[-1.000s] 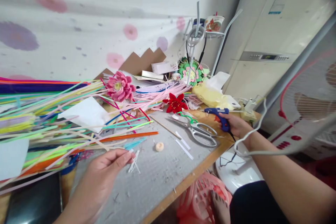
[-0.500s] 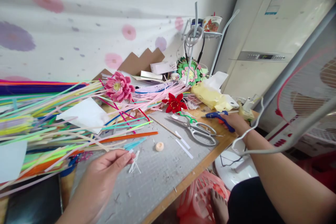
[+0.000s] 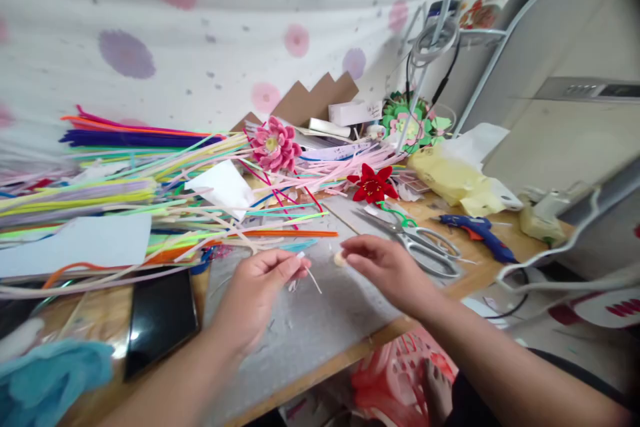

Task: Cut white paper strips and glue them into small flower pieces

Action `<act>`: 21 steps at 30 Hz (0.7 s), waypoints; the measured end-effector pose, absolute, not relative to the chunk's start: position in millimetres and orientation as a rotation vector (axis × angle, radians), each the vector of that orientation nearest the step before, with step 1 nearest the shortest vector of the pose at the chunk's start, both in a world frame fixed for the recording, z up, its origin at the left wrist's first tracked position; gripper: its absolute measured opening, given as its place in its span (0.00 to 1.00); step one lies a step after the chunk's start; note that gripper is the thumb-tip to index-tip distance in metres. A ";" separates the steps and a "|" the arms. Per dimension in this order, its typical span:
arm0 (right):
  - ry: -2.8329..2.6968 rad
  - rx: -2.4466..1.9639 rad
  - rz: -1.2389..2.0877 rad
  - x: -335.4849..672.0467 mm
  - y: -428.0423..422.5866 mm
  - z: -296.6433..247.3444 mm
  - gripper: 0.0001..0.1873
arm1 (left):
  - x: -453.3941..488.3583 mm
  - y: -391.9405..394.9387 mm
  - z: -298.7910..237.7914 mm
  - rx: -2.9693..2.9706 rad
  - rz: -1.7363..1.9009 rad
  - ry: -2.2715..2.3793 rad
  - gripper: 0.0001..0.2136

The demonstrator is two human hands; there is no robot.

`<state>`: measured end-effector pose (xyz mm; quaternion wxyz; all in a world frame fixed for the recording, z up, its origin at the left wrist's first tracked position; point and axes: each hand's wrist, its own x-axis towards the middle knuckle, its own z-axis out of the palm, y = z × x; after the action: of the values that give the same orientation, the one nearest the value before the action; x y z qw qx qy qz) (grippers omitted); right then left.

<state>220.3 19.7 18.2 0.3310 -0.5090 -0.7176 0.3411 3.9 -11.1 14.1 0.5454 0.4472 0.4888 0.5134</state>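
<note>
Our left fingers pinch strands. Our right fingers, freed from the gun, curl at the ring; grip unclear.

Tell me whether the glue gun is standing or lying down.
Lying down: the glue gun is on its side, its body and handle both stretched along the table.

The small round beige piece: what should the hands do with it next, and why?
Probably the right hand should pinch the small round beige piece: that hand is right at it, though firm contact can't be made out, while the left hand holds thin white strands.
</note>
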 end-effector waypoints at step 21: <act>-1.540 -0.967 1.184 156.3 9.5 27.2 0.11 | 1.5 -11.1 14.7 1.006 1.231 1.100 0.07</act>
<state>156.3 9.5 27.2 0.4671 -0.3941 -0.6274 0.4825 1.5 -11.1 14.7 0.5681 0.4280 0.4684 0.5241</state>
